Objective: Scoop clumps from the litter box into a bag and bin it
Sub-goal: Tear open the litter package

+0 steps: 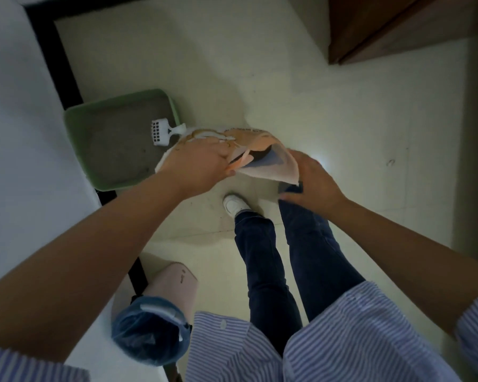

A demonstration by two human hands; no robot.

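**Bag being opened; scooping not yet begun**

Nearest, against the left wall, a bin (152, 330) lined with blue plastic is seen; no bag can be made out in it. Above the floor, an orange-and-white bag (262, 161) is held at its mouth: it is pinched by the left hand (198, 166), while the right hand (312, 183) lies against its edge, fingers nearly straight. Farther off, at the wall, the green litter box (122, 139) is seen, the white scoop (160, 131) resting unused on its right rim. Scooping, bagging and binning are judged still to come.

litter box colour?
Green litter box, grey litter inside. Only the head view shows it.
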